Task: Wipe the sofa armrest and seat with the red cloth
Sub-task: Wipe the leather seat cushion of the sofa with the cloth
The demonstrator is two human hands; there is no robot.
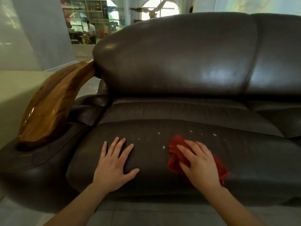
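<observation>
A dark brown leather sofa fills the view; its seat cushion lies right in front of me. The crumpled red cloth rests on the seat under my right hand, which presses on it with fingers spread over the fabric. My left hand lies flat on the seat to the left, fingers apart, holding nothing. Small white crumbs dot the seat just beyond and left of the cloth. The armrest at the left has a glossy curved wooden top over a leather base.
The sofa's tall padded backrest rises behind the seat. A second seat cushion continues to the right. Grey tiled floor runs under the front edge. A person stands far off in a room behind the sofa, upper left.
</observation>
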